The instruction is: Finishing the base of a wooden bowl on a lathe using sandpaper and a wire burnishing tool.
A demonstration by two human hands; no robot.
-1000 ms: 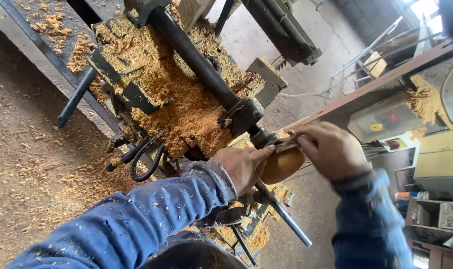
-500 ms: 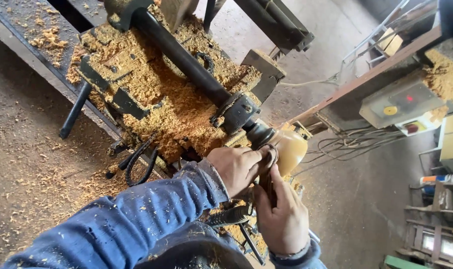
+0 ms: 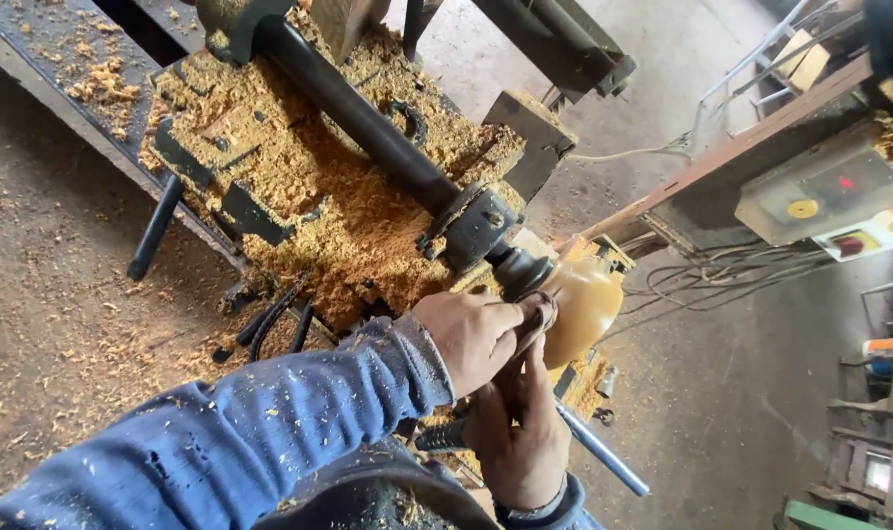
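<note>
Lying at the far left, a dirt floor (image 3: 44, 324) is strewn with wood shavings, and a lathe bed (image 3: 299, 196) heaped with sawdust carries a dark steel shaft (image 3: 368, 128) running down toward the middle. Beside its end, the left hand (image 3: 471, 339) closes its grip around a tool pressed to a rounded yellow wooden piece (image 3: 584, 304) mounted on the lathe. Below, the right hand (image 3: 520, 442) wraps a metal rod (image 3: 604, 461).
</note>
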